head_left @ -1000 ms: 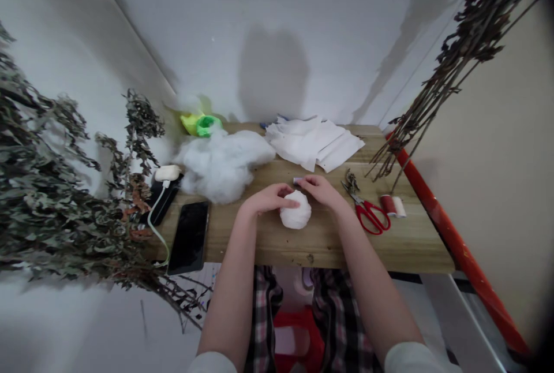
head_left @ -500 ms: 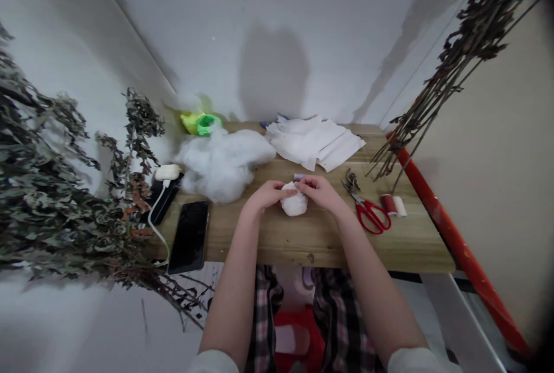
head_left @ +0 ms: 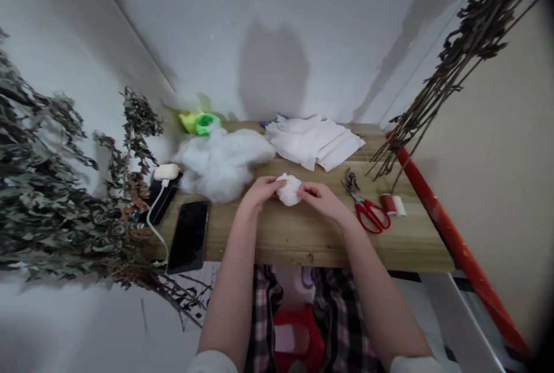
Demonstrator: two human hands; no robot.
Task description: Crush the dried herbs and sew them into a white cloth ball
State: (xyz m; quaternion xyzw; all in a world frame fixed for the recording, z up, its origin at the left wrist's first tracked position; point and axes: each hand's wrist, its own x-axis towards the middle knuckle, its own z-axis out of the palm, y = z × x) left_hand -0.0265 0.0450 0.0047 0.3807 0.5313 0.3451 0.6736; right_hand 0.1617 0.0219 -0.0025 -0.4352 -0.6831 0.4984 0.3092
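Note:
A small white wad of cotton stuffing (head_left: 288,190) sits between my two hands, above the middle of the wooden tabletop (head_left: 311,240). My left hand (head_left: 259,193) presses it from the left, and my right hand (head_left: 322,200) holds it from the right, with the fingertips of both on it. Behind them lies a large loose heap of white cotton batting (head_left: 220,165), close to my left hand. Red-handled scissors (head_left: 367,215) rest to the right of my right hand, and beyond them stand a red thread spool (head_left: 388,204) and a white one (head_left: 399,206).
A black smartphone (head_left: 188,237) lies at the left, by a dark power bank (head_left: 161,200) with a white charger (head_left: 166,172) and cable. White sheets (head_left: 314,142) lie at the back. Dried leafy branches (head_left: 43,188) hang at the left, and a red pole (head_left: 454,240) runs along the right.
The white wad has moved away from me and looks smaller and less round. Both hands have closed in on it, and the small purple item by my fingertips no longer shows.

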